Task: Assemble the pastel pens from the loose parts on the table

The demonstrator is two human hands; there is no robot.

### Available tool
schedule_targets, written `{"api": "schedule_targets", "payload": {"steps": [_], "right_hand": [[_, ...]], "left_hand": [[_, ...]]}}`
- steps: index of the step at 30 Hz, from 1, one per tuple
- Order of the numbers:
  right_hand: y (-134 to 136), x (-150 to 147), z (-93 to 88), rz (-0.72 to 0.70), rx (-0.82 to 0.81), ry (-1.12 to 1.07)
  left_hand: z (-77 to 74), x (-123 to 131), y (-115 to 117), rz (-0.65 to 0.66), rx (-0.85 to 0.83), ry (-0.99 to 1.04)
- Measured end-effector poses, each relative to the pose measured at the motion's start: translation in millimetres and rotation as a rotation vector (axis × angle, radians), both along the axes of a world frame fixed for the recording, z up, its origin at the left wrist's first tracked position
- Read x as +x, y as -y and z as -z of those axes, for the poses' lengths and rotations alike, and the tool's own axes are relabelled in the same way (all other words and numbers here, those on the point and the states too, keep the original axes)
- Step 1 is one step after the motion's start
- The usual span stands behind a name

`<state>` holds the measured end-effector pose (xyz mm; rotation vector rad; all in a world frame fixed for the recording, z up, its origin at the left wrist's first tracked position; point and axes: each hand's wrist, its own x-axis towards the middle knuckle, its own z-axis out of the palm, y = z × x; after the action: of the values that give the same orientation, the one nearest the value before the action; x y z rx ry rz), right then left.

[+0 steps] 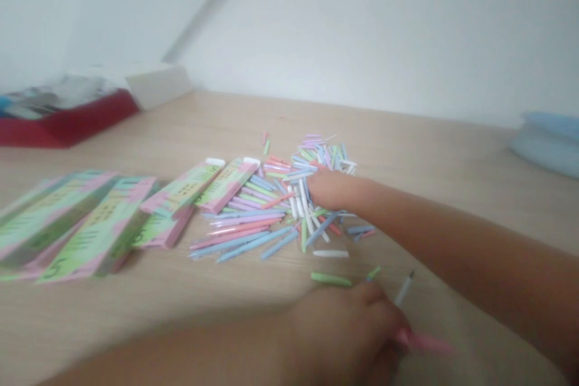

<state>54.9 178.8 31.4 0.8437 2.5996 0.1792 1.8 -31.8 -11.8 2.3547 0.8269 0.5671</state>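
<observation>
My left hand (348, 325) is closed low in the view. A blurred pink pen (427, 342) sticks out of its grip on the right. A pale stick with a dark tip (404, 288) shows just above its knuckles; whether the hand holds that too is unclear. A green pen cap (331, 279) lies just beyond the hand. My right hand (328, 188) reaches in from the right to a heap of pastel pens and caps (253, 217). Its fingers are hidden among the pieces, so their hold does not show. A white cap (331, 253) lies in front of the heap.
Several long pink and green printed boxes (97, 229) lie at the left, some stacked. Behind them stand a red tray (104, 111) with packets and a white box (158, 85). A light-blue bundle (549, 142) sits at the right edge, on the wooden table (434, 139).
</observation>
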Motion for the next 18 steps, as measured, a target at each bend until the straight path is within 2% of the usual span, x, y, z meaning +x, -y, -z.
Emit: {"api": "schedule_targets", "payload": {"steps": [11, 18], "right_hand": [[-10, 35, 15.0, -0.008, 0.032, -0.229], [-6, 51, 16.3, -0.005, 0.022, -0.357]], "left_hand": [[-19.0, -2, 1, -0.024, -0.079, -0.131], [-29.7, 0, 0, 0.007, -0.134, -0.218]]}}
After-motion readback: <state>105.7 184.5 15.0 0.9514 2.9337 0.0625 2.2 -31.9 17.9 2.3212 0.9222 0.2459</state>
